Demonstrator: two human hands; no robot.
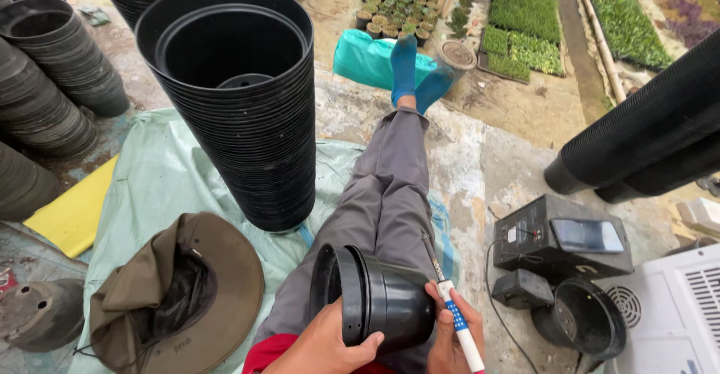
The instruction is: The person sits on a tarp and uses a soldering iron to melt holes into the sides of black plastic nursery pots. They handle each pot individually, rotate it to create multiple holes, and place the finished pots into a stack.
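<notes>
The black plastic nursery pot (375, 299) lies sideways on the lap, mouth leftward, gripped at its rim by the left hand (330, 344), while the right hand (450, 336), just beside its base, clenches a white blue-dotted soldering tool (457, 325).

1. A phone (587, 235) with a dark, glossy rectangular screen lies flat on top of a black box-shaped device, up and to the right of the right hand (450, 336), well apart from it.
2. A small white rectangular label (511, 234) with a little red sits on that device's near face, just left of the phone, nearer the right hand.
</notes>
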